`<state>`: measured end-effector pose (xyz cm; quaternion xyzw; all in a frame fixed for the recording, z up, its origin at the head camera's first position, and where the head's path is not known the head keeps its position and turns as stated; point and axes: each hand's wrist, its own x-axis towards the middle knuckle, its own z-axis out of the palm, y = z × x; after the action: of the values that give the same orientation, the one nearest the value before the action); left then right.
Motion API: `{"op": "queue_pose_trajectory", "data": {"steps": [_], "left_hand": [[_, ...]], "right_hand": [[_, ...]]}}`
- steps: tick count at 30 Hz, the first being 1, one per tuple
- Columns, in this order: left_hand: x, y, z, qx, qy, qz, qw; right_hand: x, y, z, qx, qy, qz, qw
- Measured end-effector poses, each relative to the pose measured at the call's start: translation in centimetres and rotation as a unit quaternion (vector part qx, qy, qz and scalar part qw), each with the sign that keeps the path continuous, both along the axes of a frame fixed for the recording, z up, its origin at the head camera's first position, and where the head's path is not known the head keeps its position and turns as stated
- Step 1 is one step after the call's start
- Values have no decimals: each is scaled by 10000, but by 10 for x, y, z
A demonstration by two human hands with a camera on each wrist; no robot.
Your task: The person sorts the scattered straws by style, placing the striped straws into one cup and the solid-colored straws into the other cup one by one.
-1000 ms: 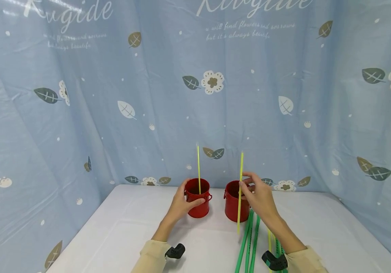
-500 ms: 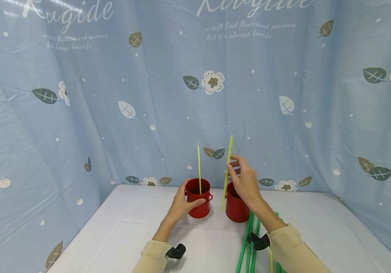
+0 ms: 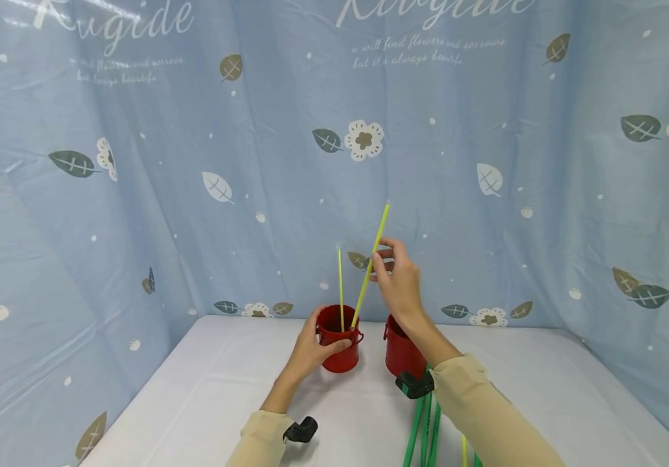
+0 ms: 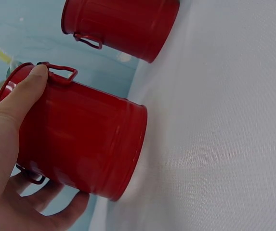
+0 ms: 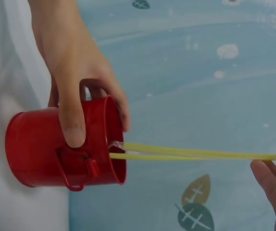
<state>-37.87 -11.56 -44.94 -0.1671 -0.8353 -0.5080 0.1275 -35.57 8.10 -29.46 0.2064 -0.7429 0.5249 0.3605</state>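
Note:
My left hand (image 3: 308, 353) grips the left small red metal bucket (image 3: 340, 361), which stands upright on the table. In the left wrist view its thumb (image 4: 29, 91) lies at the rim near a wire handle loop, with the fingers round the other side. A thin yellow stick (image 3: 340, 282) stands inside this bucket. Above and to its right, my right hand (image 3: 400, 285) pinches a second yellow stick (image 3: 369, 275) between thumb and fingers. That stick leans, its lower end at the bucket's mouth. In the right wrist view its clear tip (image 5: 116, 144) is just at the opening.
A second red bucket (image 3: 401, 350) stands to the right, partly behind my right forearm. Several green sticks (image 3: 417, 428) and a yellow one (image 3: 465, 451) lie on the white table (image 3: 194, 402) in front. A blue patterned curtain (image 3: 288, 194) hangs behind.
My right hand has carried its yellow stick up and left, from in front of the right bucket to the left bucket's mouth, tilting it. My left hand stays on its bucket.

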Motion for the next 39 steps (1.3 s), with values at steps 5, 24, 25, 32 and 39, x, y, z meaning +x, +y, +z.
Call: {"op": "queue_pose_trajectory", "data": {"steps": [5,24,25,32,39], "left_hand": [[1,0,0,-10,-2,-11,10000],[0,1,0,0,-13,48,10000],[0,1,-1,8,2,48,10000],[-3,1,-2,41,-59,13,10000],[-1,2,0,17,-114,35,9999]], "right_hand": [[-6,-9,-2,-76,-49,108,9999],[-17,-29,-62,895,-722,-395,9926],[-17,-29,-64,924,-731,-400,9922],[-20,-34,-77,1117,-960,-405,9883],[-20,-34,-84,1208,-1175,-518,9843]]}}
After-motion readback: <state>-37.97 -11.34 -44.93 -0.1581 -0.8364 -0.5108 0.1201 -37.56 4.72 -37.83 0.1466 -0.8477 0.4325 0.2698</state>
